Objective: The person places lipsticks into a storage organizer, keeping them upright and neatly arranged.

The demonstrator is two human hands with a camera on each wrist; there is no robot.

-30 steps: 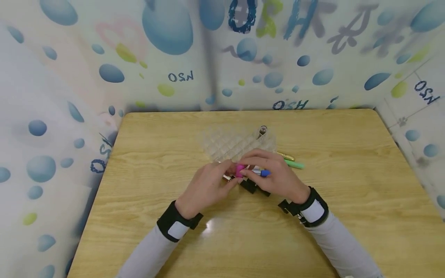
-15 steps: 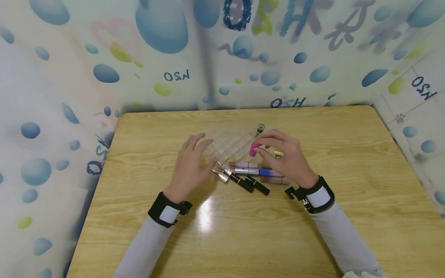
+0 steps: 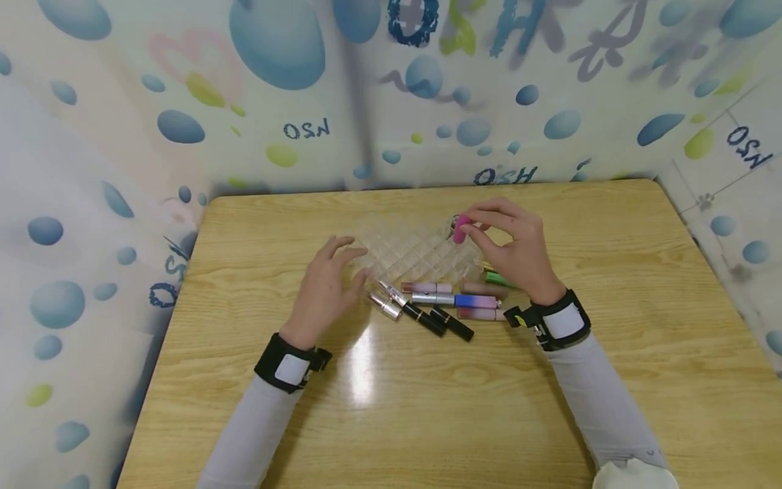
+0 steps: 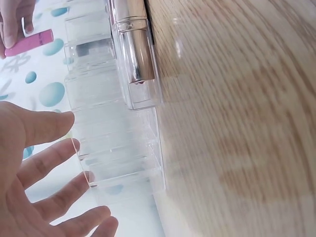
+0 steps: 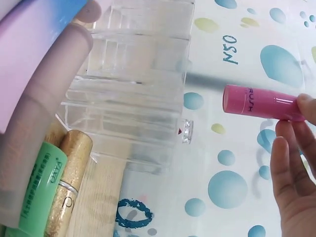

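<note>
My right hand (image 3: 519, 251) pinches a pink lipstick tube (image 3: 461, 229) between thumb and fingertips, above the back right corner of a clear, many-celled organizer (image 3: 397, 255). In the right wrist view the pink lipstick tube (image 5: 261, 102) lies nearly level, dark lettering on its side, raised over the organizer's top edge. A dark-topped tube (image 3: 454, 222) stands in the organizer's back right cell, partly covered by the pink one. My left hand (image 3: 324, 288) is spread at the organizer's left end; in the left wrist view its fingertips (image 4: 69, 148) are right at the clear rim.
Several cosmetic tubes lie before the organizer: a black one (image 3: 452, 324), a silver-and-black one (image 3: 424, 319), a silver-and-blue one (image 3: 476, 302) and a short silver lipstick (image 3: 385, 305). Right of it are a green tube (image 5: 44, 185) and a glittery gold one (image 5: 69, 192). A patterned wall (image 3: 391, 122) stands behind.
Both hands were together at the pink lipstick tube in front of the organizer. They parted; the right hand carried the tube back and right, while the left moved to the organizer's left end.
</note>
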